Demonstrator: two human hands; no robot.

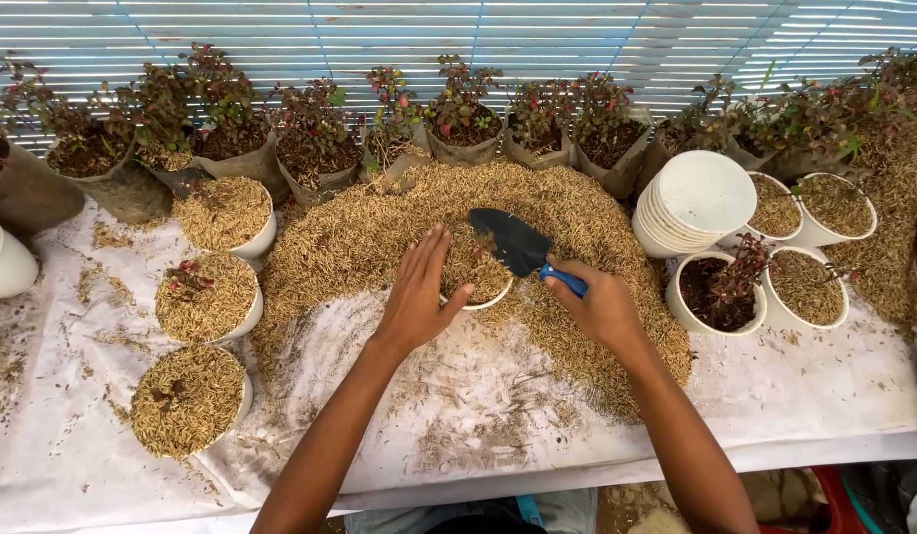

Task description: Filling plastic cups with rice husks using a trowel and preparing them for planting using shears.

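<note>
Husk-filled round white plastic pot [475, 282] sits at the near edge of the big heap of dry golden rice husk [379, 232], half sunk in it. The left hand [416, 294] lies open, fingers spread, against the pot's left rim, steadying it. The right hand [602, 305], just right of the pot, is closed around the blue handle of a small black-bladed garden trowel [523, 247], whose blade hovers tilted over the pot's mouth. The husk looks light, loose and prone to spill; the thin pot likely flexes, so its rim is the sensible hold. Right of the pot lies a stack of empty white pots [691, 203]; left of it, three filled pots stand on the white-sheeted surface [478, 415].
</note>
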